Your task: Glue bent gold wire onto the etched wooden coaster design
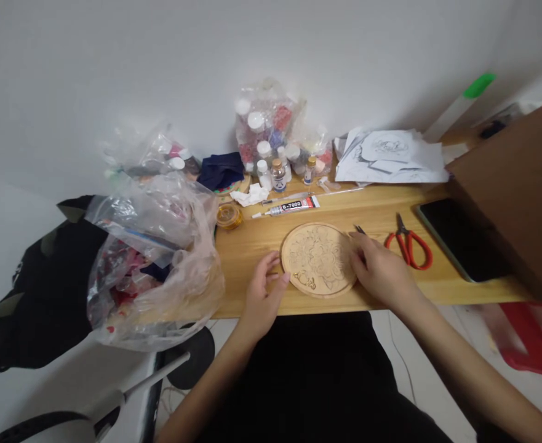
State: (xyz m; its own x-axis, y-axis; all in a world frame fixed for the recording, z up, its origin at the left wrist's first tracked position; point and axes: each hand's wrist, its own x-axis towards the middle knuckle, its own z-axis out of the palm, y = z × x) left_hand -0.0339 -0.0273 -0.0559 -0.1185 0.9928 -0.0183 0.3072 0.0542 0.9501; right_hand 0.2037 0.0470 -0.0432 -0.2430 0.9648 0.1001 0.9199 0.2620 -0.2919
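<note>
Board (319, 255): near on counter (247, 240), within reach. Left hand (264, 292): grip loosely spread, apparently steadying board's left. Right hand (381, 267): at board's right; cannot tell its grip.

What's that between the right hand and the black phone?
In the head view, a red-handled tool lies on the wooden table between the right hand and the phone.

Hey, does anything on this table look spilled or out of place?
I see no clear spill. The plastic bag at the left looks untidy, sagging past the table's front edge. A crumpled tissue behind the glue looks like litter. The round board lies flat.
</note>
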